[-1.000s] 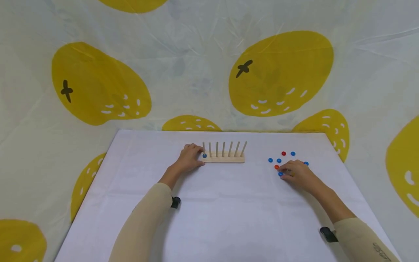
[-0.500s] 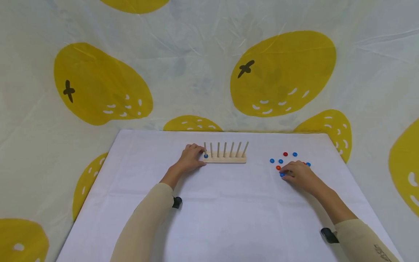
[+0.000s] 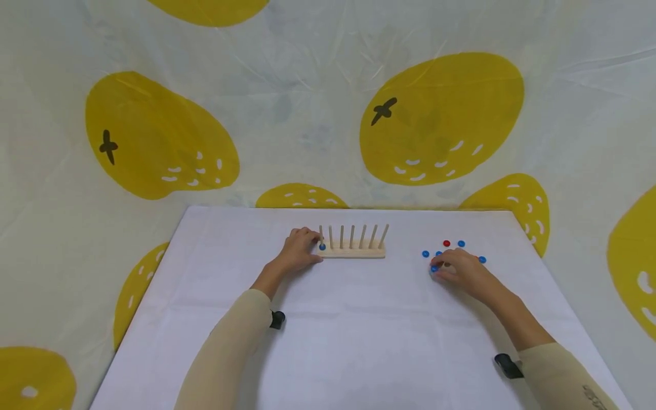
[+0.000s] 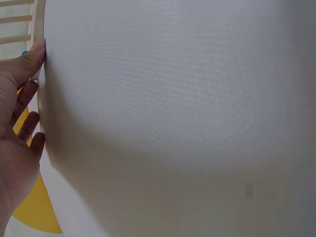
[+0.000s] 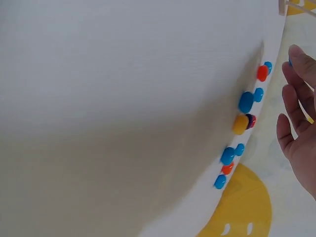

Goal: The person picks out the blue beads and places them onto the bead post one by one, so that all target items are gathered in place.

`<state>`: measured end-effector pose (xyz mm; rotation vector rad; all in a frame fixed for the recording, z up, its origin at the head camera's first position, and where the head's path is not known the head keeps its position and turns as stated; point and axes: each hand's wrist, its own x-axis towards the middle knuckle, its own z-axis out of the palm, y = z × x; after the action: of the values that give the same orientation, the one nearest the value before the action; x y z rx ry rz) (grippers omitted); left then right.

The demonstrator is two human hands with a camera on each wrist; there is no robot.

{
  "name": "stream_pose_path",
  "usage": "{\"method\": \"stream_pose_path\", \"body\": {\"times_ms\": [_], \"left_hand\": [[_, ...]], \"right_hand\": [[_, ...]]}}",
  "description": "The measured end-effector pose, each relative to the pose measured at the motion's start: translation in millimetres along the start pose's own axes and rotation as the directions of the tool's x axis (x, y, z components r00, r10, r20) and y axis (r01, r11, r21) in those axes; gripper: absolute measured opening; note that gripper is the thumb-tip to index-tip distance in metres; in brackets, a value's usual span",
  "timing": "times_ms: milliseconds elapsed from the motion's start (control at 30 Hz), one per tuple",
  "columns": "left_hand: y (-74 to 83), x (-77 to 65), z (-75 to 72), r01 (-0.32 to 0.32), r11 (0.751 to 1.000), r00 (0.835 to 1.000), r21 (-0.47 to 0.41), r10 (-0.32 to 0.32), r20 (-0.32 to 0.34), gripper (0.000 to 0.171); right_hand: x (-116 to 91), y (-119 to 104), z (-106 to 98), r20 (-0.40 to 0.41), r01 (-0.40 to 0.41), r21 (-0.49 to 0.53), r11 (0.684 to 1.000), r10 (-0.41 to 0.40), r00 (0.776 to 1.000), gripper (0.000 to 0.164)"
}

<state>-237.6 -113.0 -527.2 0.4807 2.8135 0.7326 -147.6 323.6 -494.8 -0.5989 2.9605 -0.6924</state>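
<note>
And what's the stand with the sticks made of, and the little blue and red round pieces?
The stand looks like bare wood: pale tan and matte, with no paint showing on the base or pegs. The blue pieces and red piece are probably plastic: bright, even colour, and smooth and slightly shiny close up. Painted wood could look similar, though.

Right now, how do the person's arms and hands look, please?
The left hand and right hand are bare. The left sleeve and right sleeve are beige; a small black device sticks out by each cuff. The right sleeve bears a dark marking, unreadable.
</note>
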Motion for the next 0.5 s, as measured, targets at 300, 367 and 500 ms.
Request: {"method": "stream_pose_path", "body": {"times_ms": [300, 367, 500], "left_hand": [[-1.8, -0.5, -0.2, -0.004, 1.0, 1.0, -0.003, 0.004, -0.006, 0.06], [-2.1, -0.4, -0.2, -0.001, 1.0, 1.0, -0.009, 0.001, -0.003, 0.059], [-2.2, 0.6, 0.0, 0.003, 1.0, 1.0, -0.013, -0.003, 0.007, 0.058]], "right_hand": [[23.2, -21.7, -8.4, -0.032, 0.092, 0.027, 0.995, -0.091, 0.995, 0.022], [29.4, -27.6, -9.7, -0.065, 0.133, 0.029, 0.991, -0.131, 0.989, 0.023], [42.2, -40.1, -14.4, -0.118, 0.201, 0.028, 0.979, -0.196, 0.973, 0.025]]}}
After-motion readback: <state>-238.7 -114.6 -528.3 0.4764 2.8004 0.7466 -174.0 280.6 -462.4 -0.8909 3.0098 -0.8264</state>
